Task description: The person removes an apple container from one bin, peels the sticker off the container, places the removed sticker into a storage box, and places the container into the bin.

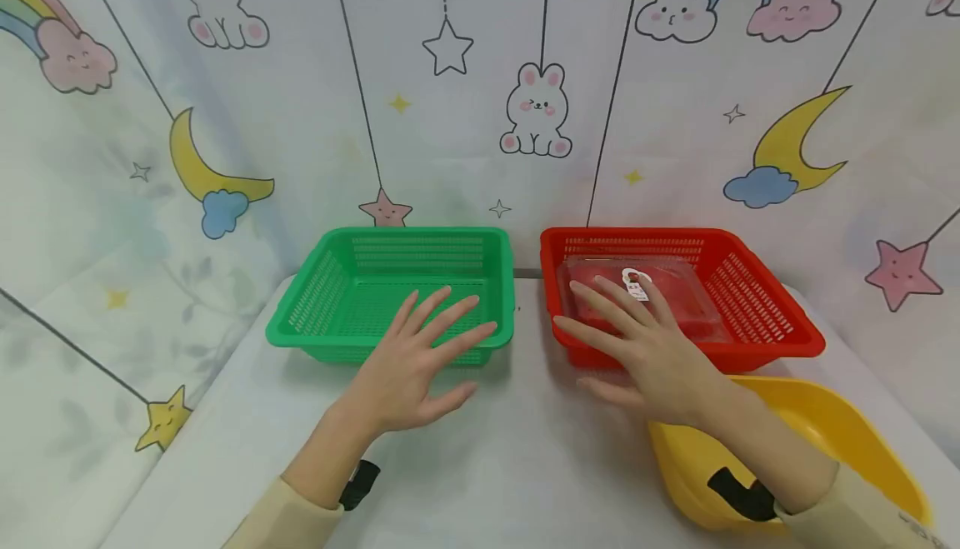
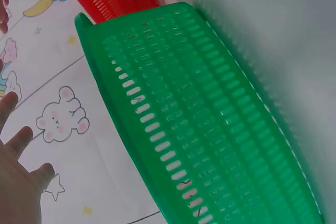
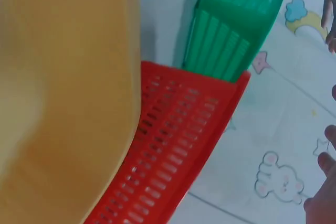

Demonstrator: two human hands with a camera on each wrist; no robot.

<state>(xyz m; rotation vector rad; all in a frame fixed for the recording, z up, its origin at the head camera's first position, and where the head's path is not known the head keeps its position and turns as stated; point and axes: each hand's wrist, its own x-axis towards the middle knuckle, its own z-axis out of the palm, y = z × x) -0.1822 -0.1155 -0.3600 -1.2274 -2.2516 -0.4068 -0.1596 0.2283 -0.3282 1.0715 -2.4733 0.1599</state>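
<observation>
My left hand [image 1: 408, 366] hovers with fingers spread before the front of a green slotted basket [image 1: 311, 341], holding nothing. My right hand [image 1: 660, 357] is likewise spread and bare-palmed, in front of a red slotted basket [image 1: 776, 341]. Inside the red basket lies a clear plastic package [image 1: 690, 291] with a white tag; its red contents are partly hidden by my fingers. The green basket shows no contents. A yellow basin [image 1: 825, 416] sits under my right forearm, partly covered by it. In the left wrist view part of the left hand [image 2: 21, 182] appears at the edge.
The baskets stand side by side on a white table [image 1: 480, 466], a narrow gap between them. Behind them hangs a cloth [image 1: 465, 141] printed with rabbits, stars, moons and rainbows. A black strap sits on each wrist.
</observation>
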